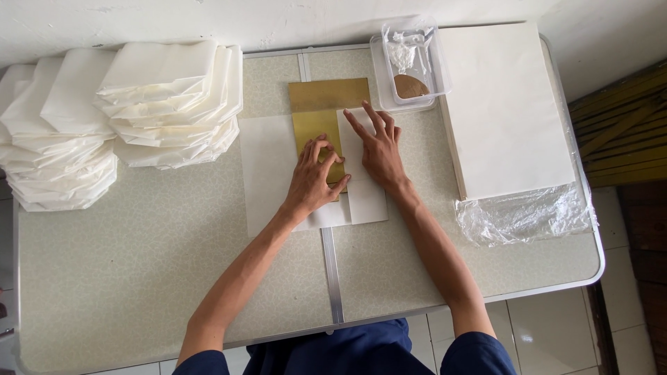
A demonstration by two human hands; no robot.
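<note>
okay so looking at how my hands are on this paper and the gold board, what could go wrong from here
The right flap of the white sheet is held only by the flat right hand; it may spring open. The left hand presses the gold board, which could skew. The open plastic tub sits near the right hand's fingers; a nudge might tip it.

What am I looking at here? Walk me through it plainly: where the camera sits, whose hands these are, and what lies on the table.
The single picture comes from a camera worn on a person's head, looking straight down at their own bare hands. The left hand presses curled fingers on a gold-coloured sheet, which lies on a white paper sheet. The right hand lies flat on the white flap folded over the gold. On the table also sit stacks of folded white paper, a thick ream of white sheets on clear plastic wrap, and a clear plastic tub.
</note>
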